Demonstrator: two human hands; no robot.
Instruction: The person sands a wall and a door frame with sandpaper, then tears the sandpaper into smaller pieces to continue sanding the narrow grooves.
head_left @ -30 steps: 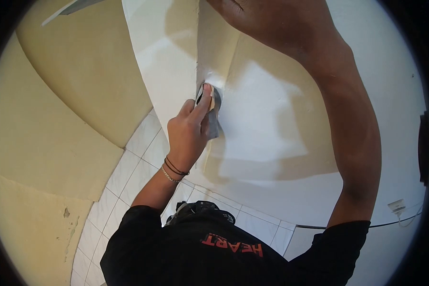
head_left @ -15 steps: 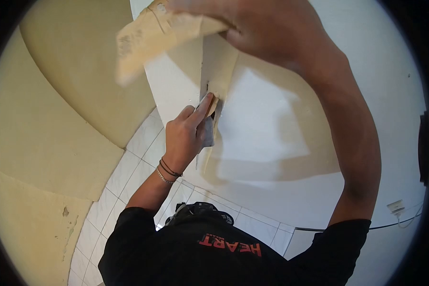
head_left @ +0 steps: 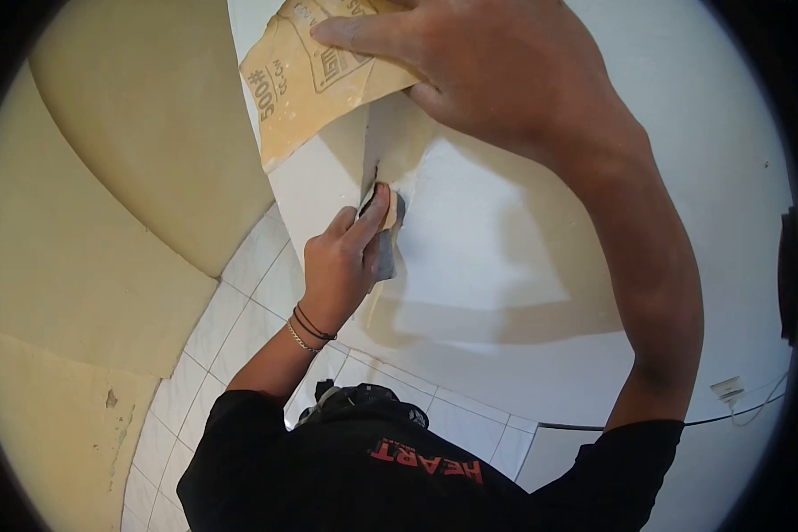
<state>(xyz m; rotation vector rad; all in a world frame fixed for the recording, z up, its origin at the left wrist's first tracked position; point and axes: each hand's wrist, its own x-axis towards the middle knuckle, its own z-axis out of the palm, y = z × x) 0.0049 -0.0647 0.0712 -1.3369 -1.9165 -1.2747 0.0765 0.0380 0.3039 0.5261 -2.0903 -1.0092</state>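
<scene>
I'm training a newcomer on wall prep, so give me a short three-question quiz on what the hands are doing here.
1. True or false: the right hand holds a tan sandpaper sheet printed "500#".
2. What do the fingers of the left hand press against the wall corner? A) a paint roller B) a small grey folded piece C) a screwdriver
3. Fill in: the left wrist wears thin ___.

Key: 1 true; 2 B; 3 bracelets.
</scene>
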